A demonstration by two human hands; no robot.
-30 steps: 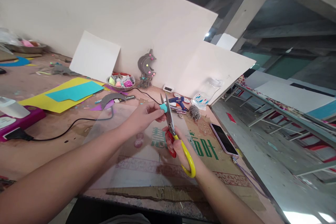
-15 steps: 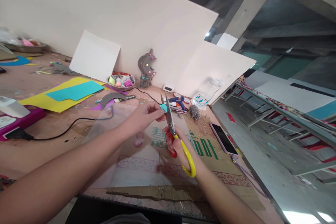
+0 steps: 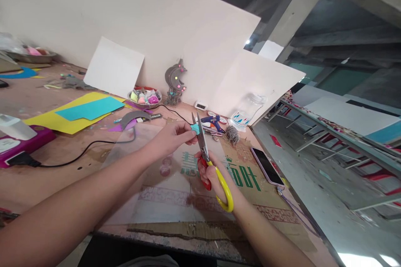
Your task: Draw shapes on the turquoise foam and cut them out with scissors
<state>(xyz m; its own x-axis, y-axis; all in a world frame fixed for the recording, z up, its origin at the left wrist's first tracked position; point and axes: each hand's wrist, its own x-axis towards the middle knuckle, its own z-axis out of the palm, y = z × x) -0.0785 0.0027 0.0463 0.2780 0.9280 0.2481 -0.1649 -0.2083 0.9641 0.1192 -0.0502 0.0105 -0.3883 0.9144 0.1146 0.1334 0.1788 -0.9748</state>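
Between thumb and fingers, my left hand (image 3: 178,137) pinches a small turquoise piece (image 3: 195,128). My right hand (image 3: 213,173) is closed round the scissors (image 3: 226,192), which have one yellow and one red handle. The scissor blades point up and away, slightly parted, with the turquoise piece at them. Both hands are above a cardboard sheet (image 3: 275,200) with green and red print, partly covered by a translucent sheet (image 3: 125,200).
Turquoise paper (image 3: 90,108) lies on yellow paper (image 3: 72,123) at left, near a purple power strip (image 3: 40,139). Behind are a bowl of clay packs (image 3: 144,96), a grey moon ornament (image 3: 175,79), a glue gun (image 3: 213,122), twine (image 3: 232,134) and a jar (image 3: 247,110). A phone (image 3: 267,166) lies right.
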